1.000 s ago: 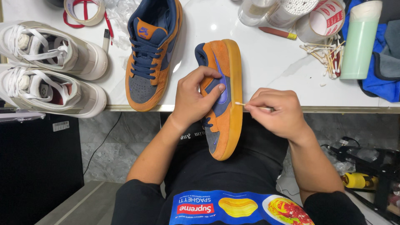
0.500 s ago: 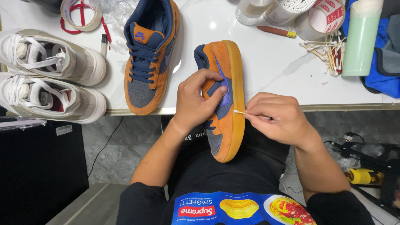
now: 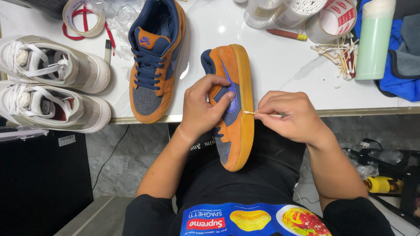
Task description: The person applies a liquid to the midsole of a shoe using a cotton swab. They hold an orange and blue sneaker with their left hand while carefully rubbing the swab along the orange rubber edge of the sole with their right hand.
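Note:
An orange suede sneaker (image 3: 238, 131) with navy panels and a gum sole lies on its side over the table edge and my lap. My left hand (image 3: 203, 107) grips its upper from the left, thumb across the navy side panel. Pinched in my right hand (image 3: 288, 116) is a cotton swab (image 3: 258, 114), whose white tip touches the gum sole's side wall. The matching orange and navy sneaker (image 3: 155, 61) stands upright on the white table (image 3: 280, 65), to the left of my hands.
Two white sneakers (image 3: 52, 87) sit at the table's left end. A tape roll (image 3: 83, 17) lies at the back left. Back right hold a tub of cotton swabs (image 3: 302, 11), loose used swabs (image 3: 339, 57), a pale green bottle (image 3: 372, 41) and blue cloth (image 3: 402, 57).
My right hand has slid the swab slightly along the sole's side. My left hand keeps its grip on the shoe. The view has shifted a little.

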